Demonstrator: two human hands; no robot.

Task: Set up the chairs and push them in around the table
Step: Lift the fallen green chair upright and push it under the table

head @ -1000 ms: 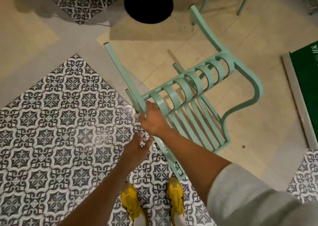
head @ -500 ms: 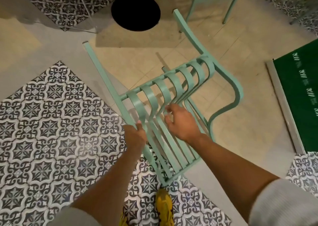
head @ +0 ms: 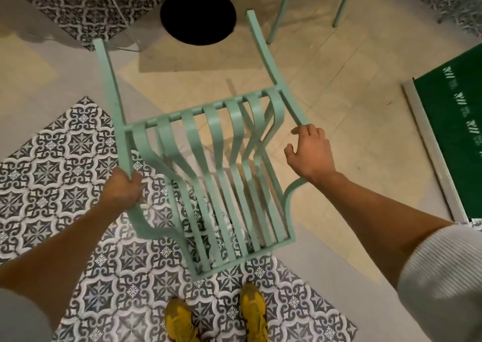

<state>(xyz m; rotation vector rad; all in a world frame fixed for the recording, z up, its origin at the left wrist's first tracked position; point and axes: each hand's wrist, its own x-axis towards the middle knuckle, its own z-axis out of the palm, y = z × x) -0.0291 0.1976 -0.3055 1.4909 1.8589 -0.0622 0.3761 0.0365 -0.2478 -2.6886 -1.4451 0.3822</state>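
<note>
Since prior frame: chair [head: 208, 174] rotated, legs now pointing fwd toward table base [head: 198, 13]; R hand [head: 311, 154] shifted off slats to R armrest.

Head view: L hand [head: 121, 189] closed around L armrest. R hand half-open, fingertips at R armrest; firm grip cannot be told. Chair tipped, backrest end near yellow shoes [head: 253, 313], over patterned tiles [head: 47, 174]. Second chair [head: 284, 5] legs beyond, just R of base. Green mat [head: 453, 138] at far R.
</note>
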